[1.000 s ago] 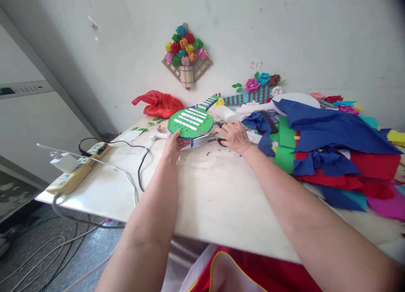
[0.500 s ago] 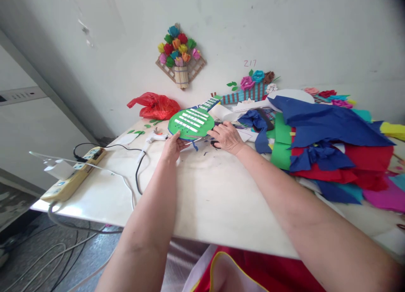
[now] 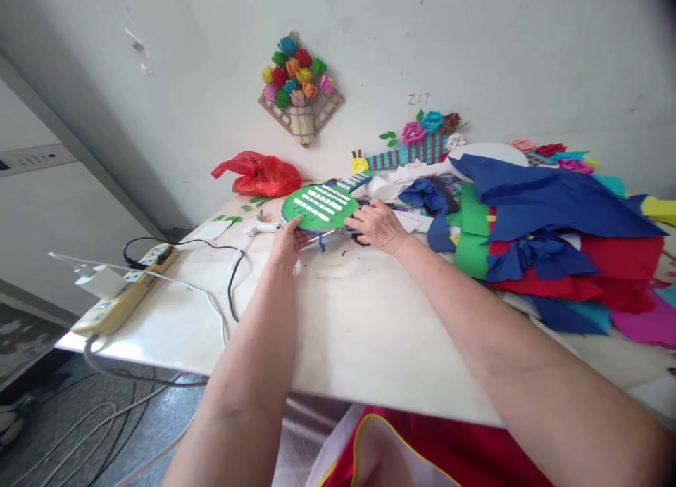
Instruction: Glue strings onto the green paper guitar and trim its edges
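A round green paper craft [image 3: 296, 214] with white strips across its face and a long neck [image 3: 355, 181], shaped like a guitar, is tilted above the table. My left hand [image 3: 288, 244] pinches its near left edge, thumb on top and fingers below. Closed at its right edge is my right hand [image 3: 377, 226], fingertips on the rim. Black-handled scissors [image 3: 360, 240] lie partly hidden beneath my right hand. A small blue scrap [image 3: 322, 243] hangs from the craft's near edge. Just left of my left hand rests a white glue gun [image 3: 260, 226].
A power strip [image 3: 124, 290] with cables runs along the table's left side. A red plastic bag [image 3: 267, 175] sits at the back. Blue sheets [image 3: 549, 198], red and green ones, are heaped on the right. Paper flowers [image 3: 298, 79] hang on the wall.
The craft's neck has dipped and swung slightly right, uncovering a yellow flower behind it. Both hands keep nearly the same places on the edge.
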The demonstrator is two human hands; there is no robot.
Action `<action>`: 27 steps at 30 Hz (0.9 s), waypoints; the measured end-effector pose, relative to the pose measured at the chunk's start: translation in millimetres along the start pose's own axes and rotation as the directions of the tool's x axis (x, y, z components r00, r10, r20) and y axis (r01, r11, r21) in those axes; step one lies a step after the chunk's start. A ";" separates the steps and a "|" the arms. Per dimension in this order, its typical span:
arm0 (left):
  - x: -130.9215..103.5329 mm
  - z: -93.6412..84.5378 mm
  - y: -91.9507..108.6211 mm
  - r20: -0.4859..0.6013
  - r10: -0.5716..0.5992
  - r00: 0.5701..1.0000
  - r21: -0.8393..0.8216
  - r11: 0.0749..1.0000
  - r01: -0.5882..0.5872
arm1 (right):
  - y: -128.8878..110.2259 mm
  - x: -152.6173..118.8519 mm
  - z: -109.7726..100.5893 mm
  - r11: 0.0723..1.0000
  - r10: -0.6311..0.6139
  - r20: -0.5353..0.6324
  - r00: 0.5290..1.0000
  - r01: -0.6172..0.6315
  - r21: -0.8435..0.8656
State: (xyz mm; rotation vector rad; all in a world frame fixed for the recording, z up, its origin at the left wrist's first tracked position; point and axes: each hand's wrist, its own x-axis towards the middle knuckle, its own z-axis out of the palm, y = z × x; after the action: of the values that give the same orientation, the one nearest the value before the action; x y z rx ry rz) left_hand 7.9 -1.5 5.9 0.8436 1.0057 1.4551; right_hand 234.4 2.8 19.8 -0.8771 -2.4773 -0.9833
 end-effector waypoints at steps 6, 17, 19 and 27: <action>0.9 -0.6 0.5 0.012 -0.003 1.000 -0.048 0.999 0.003 | -0.3 -0.9 3.7 1.000 0.000 -0.043 0.999 -0.001 -0.017; 3.3 -1.6 0.5 -0.005 -0.025 1.000 -0.107 0.994 0.025 | -1.2 -2.3 11.1 0.998 -0.011 -0.147 0.989 0.002 -0.064; 3.9 -1.7 0.9 -0.011 -0.039 0.999 -0.117 0.992 0.037 | -1.6 -2.4 10.4 0.996 -0.021 -0.158 0.987 0.007 -0.088; 6.1 -2.7 2.6 -0.022 -0.085 0.996 -0.120 0.989 0.082 | -3.9 -1.1 7.8 0.995 -0.020 -0.185 0.983 0.001 -0.102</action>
State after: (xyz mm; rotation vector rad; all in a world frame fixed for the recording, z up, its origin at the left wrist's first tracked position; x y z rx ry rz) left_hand 3.6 4.1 7.1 0.6899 0.9535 1.4426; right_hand 232.1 5.6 11.8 -0.7654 -2.2946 -1.1484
